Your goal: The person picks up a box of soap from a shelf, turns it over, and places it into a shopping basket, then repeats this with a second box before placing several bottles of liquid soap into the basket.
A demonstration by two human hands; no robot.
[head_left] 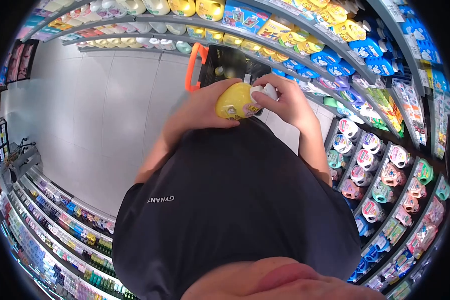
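Note:
In front of my chest is a yellow bottle (230, 102) with a printed label, tilted so its white top points right. My left hand (197, 107) wraps round the body of the bottle from the left. My right hand (287, 100) has its fingers closed on the white top (265, 93) of the same bottle. Just beyond both hands sits a black basket (222, 52) with an orange handle (192, 67); some items lie inside it, partly hidden by the hands and bottle.
Shelves of yellow bottles (210, 9) and blue bottles (367, 47) run across the front and right. Nearer on the right, a rack holds several white-capped jugs (348, 127). Pale tiled floor (95, 100) extends to the left, with more stocked shelves (60, 225) at lower left.

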